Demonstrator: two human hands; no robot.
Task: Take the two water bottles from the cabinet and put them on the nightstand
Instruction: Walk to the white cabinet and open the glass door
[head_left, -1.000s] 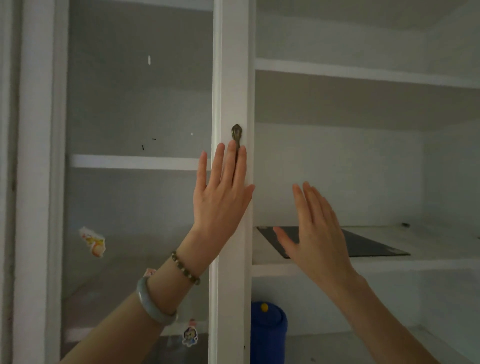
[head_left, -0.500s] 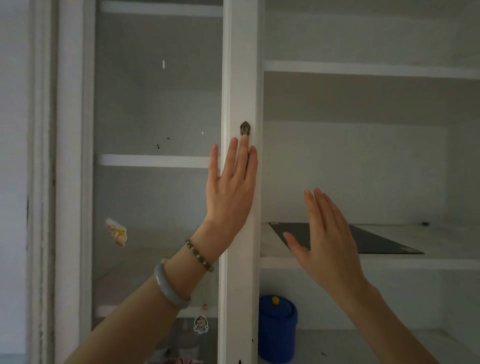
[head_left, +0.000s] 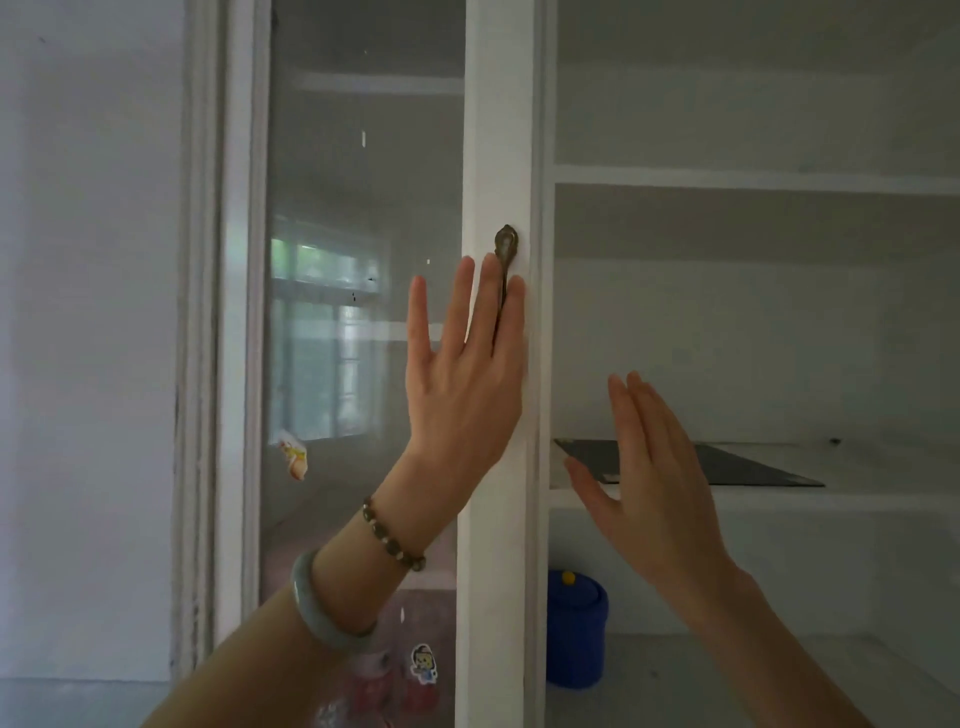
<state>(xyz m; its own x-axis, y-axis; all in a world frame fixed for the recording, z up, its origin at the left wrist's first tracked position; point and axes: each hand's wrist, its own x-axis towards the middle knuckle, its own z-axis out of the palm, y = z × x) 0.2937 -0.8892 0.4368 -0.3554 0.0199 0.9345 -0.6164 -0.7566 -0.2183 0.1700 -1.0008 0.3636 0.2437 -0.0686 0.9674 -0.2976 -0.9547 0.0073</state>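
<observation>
Left hand (head_left: 462, 384): flat and spread wide, palm pressed on the white frame of the glass cabinet door (head_left: 496, 156); it grips nothing. Two fingers lie either side of the brass handle (head_left: 505, 260), hiding the handle's lower part.
Left wrist: a beaded bracelet (head_left: 395, 535) and a pale green bangle (head_left: 319, 608); the forearm is cut off by the bottom edge.
Right hand (head_left: 654, 478): open, fingers together and straight, held up in front of the open right compartment, touching nothing; seen edge-on, so its palm is hidden.
Water bottles (head_left: 384, 691): only a blurred patch of red labels and clear plastic low behind the glass, at the bottom edge; how many stand there cannot be told.
Glass pane (head_left: 332, 208): reflects a bright window, which washes out the shelves behind it; two cartoon stickers, one (head_left: 293, 460) at mid-height and one (head_left: 423, 662) near the bottom.
Right compartment: white shelves (head_left: 753, 179); a dark flat sheet (head_left: 727, 465) lies on the middle one, its left part behind the right hand.
Blue lidded container (head_left: 574, 629): on the lowest shelf, with a yellow knob; its left side is hidden by the door frame.
Nightstand: not in view.
</observation>
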